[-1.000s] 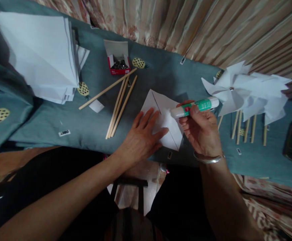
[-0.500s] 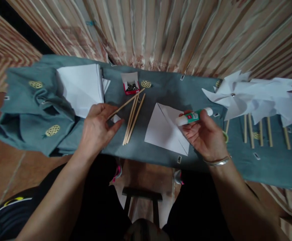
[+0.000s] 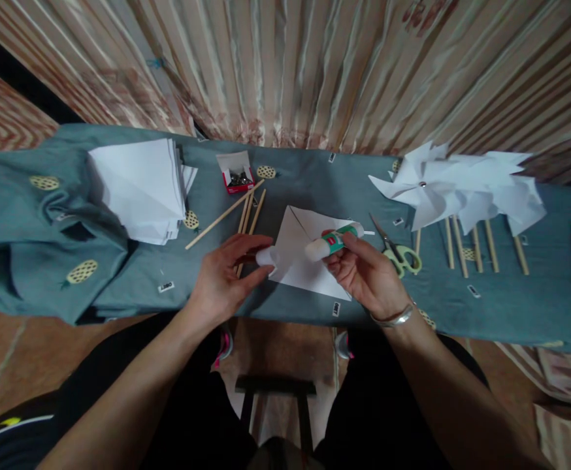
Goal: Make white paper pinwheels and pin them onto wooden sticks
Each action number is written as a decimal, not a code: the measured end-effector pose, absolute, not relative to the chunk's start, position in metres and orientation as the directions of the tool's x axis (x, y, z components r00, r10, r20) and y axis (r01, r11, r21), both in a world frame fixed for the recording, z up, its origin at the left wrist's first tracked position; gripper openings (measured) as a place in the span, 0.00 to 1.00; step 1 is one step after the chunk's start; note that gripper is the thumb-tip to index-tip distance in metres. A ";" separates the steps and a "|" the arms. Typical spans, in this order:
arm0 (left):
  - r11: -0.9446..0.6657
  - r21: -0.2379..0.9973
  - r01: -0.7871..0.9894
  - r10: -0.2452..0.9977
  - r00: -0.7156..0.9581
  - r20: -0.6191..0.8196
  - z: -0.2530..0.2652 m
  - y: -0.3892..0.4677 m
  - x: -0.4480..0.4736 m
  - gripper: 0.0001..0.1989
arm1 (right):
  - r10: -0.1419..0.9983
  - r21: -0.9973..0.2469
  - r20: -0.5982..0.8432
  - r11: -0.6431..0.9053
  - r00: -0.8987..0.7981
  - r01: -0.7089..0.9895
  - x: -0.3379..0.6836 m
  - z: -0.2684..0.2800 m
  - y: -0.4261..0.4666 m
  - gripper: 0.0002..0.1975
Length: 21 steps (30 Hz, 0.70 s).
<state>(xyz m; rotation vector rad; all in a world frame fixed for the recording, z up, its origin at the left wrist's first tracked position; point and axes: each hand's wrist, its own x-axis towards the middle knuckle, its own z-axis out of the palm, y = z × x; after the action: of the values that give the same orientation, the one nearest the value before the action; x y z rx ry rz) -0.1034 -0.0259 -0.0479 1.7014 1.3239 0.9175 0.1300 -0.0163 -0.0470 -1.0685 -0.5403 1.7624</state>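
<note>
1. Thumb and fingers of the left hand [image 3: 221, 271] close on a small white object [image 3: 264, 256] over the left edge of a square white paper sheet [image 3: 293, 258].
2. The right hand [image 3: 371, 271] grips a green-and-white cylindrical glue stick [image 3: 333, 243] above the sheet, which lies on a cloth-covered, grey-green tabletop [image 3: 325, 186].
3. Green-handled metal scissors [image 3: 403, 259] rest near white paper pinwheels [image 3: 435, 189] at right.
</note>
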 end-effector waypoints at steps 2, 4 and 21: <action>-0.118 0.931 0.345 0.978 0.201 0.050 -0.050 -0.028 -0.092 0.17 | 0.890 -0.746 -0.401 -0.455 -0.216 -0.487 0.127 -0.048 -0.019 0.13; -0.100 0.941 0.323 0.979 0.199 0.036 -0.051 -0.028 -0.086 0.17 | 0.888 -0.756 -0.385 -0.459 -0.250 -0.467 0.126 -0.049 -0.021 0.14; -0.108 0.947 0.302 0.975 0.218 0.042 -0.048 -0.029 -0.083 0.15 | 0.906 -0.782 -0.385 -0.422 -0.178 -0.459 0.120 -0.051 -0.023 0.16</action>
<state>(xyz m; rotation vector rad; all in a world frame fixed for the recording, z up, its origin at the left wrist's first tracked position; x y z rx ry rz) -0.0831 -0.0288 -0.0475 1.5891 1.2339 0.9368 0.1200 -0.0233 -0.0515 -1.0629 -0.6304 1.7705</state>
